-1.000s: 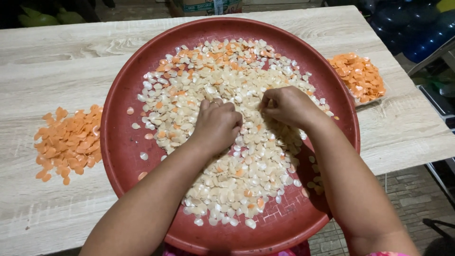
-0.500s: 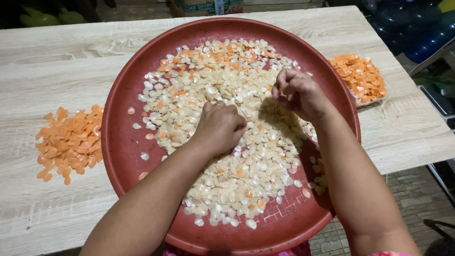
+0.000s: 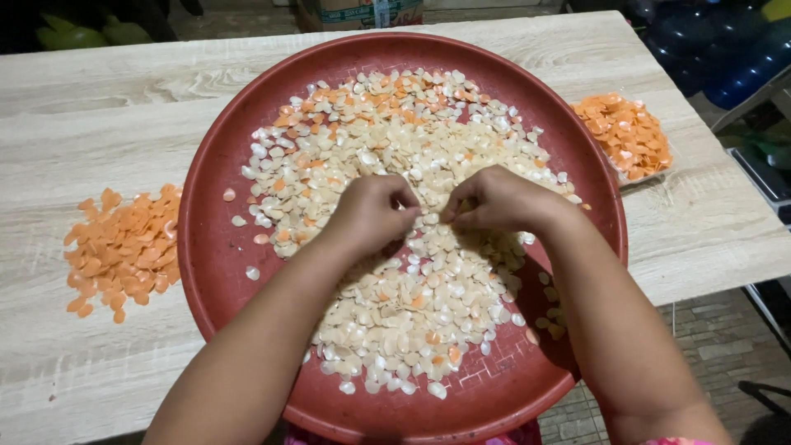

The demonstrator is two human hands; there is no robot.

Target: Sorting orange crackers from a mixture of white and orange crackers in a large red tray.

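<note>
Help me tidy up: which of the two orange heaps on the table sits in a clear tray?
The orange heap on the right; a clear tray edge shows beneath it. The left heap lies on bare wood.

Bright, even light from above — soft shadows fall under both hands onto the round red plastic tray (image 3: 222,247). Sharp focus near the hands; beyond them the background goes dark — no glare.

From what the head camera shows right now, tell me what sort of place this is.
Probably a home or small workshop sorting spot, not a factory line: a plain wooden table, a big red round tray of pale petal-like pieces, and orange pieces piled loose on the tabletop.
</note>
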